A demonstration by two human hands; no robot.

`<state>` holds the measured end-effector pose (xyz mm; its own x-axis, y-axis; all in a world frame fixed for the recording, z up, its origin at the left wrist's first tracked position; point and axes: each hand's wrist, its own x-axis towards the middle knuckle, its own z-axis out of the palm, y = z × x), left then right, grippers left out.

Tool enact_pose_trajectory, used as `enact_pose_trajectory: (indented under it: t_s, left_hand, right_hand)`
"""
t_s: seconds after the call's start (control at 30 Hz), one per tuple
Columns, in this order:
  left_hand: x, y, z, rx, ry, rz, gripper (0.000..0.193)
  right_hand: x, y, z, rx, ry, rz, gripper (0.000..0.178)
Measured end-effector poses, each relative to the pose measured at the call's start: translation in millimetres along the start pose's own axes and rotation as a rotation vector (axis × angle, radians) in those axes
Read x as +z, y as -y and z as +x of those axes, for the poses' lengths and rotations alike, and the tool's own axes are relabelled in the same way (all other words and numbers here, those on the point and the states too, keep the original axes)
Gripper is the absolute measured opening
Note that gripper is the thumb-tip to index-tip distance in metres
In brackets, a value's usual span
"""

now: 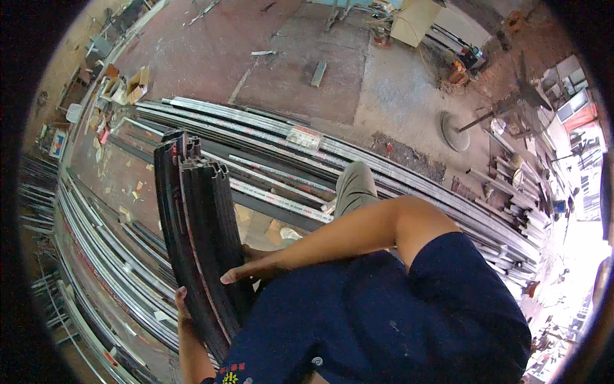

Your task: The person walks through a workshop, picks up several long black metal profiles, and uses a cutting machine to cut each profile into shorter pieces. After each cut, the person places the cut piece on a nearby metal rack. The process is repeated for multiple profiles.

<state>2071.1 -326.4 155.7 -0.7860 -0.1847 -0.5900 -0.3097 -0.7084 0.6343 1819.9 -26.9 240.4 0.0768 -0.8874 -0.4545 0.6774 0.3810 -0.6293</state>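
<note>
A bundle of long black metal profiles (204, 224) leans against my body, its open, channelled ends pointing up and away from me. Round its left side closes my left hand (183, 302), with only the fingertips and part of the palm showing. On the other side, my right hand (240, 272) grips the bundle, the thumb lying along its face and the fingers mostly hidden behind. The lower end of the bundle disappears behind my dark blue shirt.
Long silver profiles (256, 125) lie stacked across the floor ahead, and another stack (109, 256) runs along the left. My trousered leg (356, 185) stands close to the front stack. Cardboard boxes (137, 86) sit at far left; a round metal base with a pole (455, 131) stands at right.
</note>
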Motion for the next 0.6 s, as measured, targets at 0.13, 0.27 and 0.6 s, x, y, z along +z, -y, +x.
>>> enact_pose_trajectory:
  t_s: [0.13,0.27,0.6]
  left_hand:
    - [40,-12,48,0.014,-0.063,-0.009,0.048]
    - [95,-19,125,0.02,-0.096,-0.006,0.05]
    - [363,-66,411,0.017,-0.236,0.048,0.055]
  right_hand:
    - [-51,58,8,0.054,0.063,0.027,0.125]
    - [-138,94,44,0.018,0.075,-0.015,0.12]
    - [-475,263,32,-0.302,0.238,0.049,0.105]
